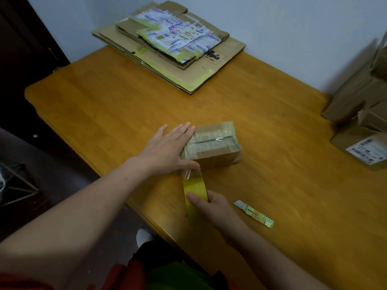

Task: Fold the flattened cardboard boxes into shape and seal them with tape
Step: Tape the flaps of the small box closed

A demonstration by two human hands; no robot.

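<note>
A small folded cardboard box (213, 143) stands on the wooden table (109, 105), its top seam covered with clear tape. My left hand (167, 149) lies flat with straight fingers against the box's left side, pressing the tape end there. My right hand (209, 206) grips a yellow roll of tape (194, 189) just in front of the box. A clear strip of tape (191, 174) stretches from the roll up to the box's near left corner.
A stack of flattened cardboard boxes (167, 45) lies at the table's far edge. Several assembled boxes (360, 114) stand at the right. A small utility knife (254, 213) with a patterned handle lies right of my right hand. The table's near edge runs diagonally beneath my arms.
</note>
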